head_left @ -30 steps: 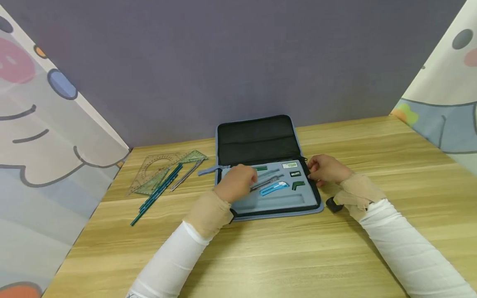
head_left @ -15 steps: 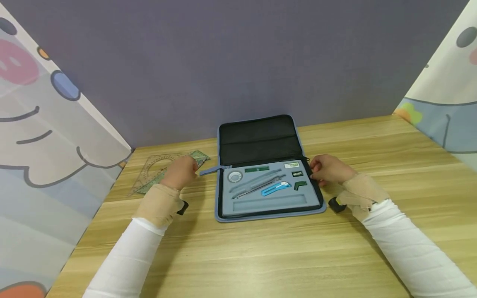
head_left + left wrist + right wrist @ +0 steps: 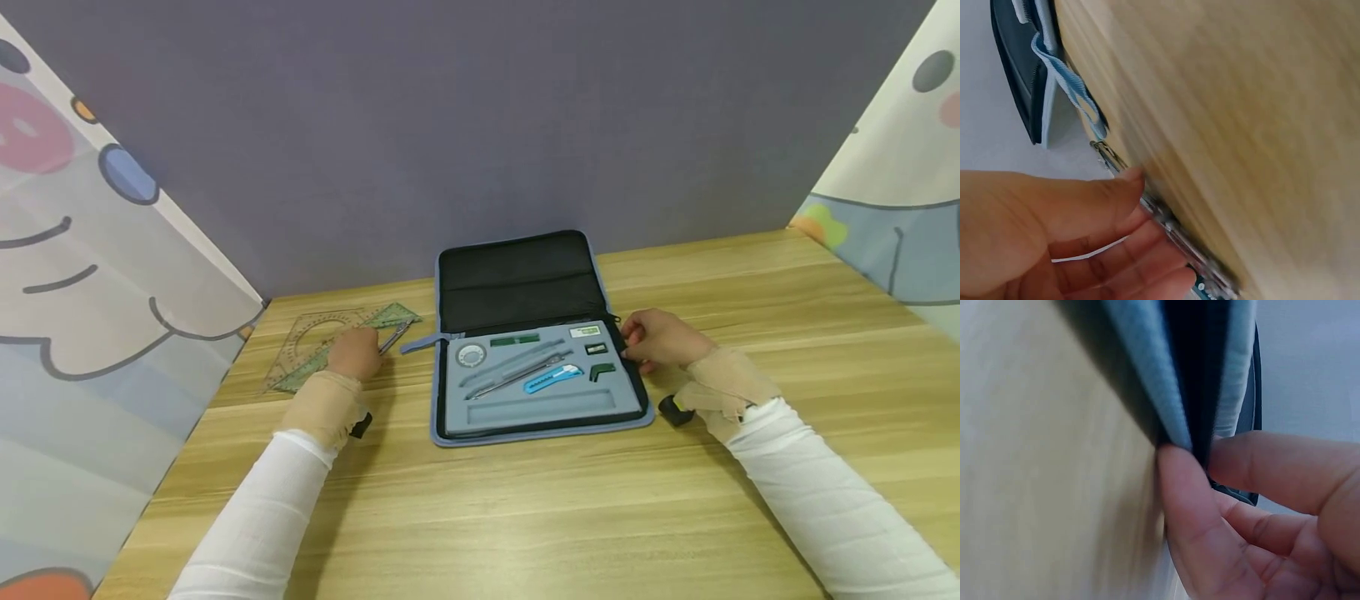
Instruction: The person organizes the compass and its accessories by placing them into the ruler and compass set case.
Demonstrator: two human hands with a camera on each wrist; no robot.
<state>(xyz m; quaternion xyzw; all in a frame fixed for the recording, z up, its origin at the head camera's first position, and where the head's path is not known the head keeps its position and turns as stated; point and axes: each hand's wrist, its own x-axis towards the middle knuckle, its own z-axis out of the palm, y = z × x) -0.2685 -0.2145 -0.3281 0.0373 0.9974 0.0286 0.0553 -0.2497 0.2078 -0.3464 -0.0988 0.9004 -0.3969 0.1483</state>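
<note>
My left hand [image 3: 355, 354] is at a silver drawing compass [image 3: 393, 337] lying left of an open zip case [image 3: 525, 292]. In the left wrist view the compass [image 3: 1175, 231] runs slantwise between thumb and fingers, which pinch it. My right hand [image 3: 663, 340] holds the right edge of the case, its thumb and finger pinching the fabric border [image 3: 1147, 356] in the right wrist view. In the case's grey tray [image 3: 540, 425] sit a second compass [image 3: 517, 375], a light blue utility knife [image 3: 553, 379], a round white disc [image 3: 471, 356] and a sharpener [image 3: 596, 348].
A clear protractor plate [image 3: 300, 333] and green set squares [image 3: 395, 315] lie at the table's back left. The tray also holds an eraser [image 3: 585, 332], a green bar [image 3: 515, 340] and a green angled piece [image 3: 602, 372]. A grey panel [image 3: 487, 133] stands behind the table.
My left hand has moved left from over the tray to the compass on the table. My left arm now hides the teal pencils. The right hand keeps its hold on the case.
</note>
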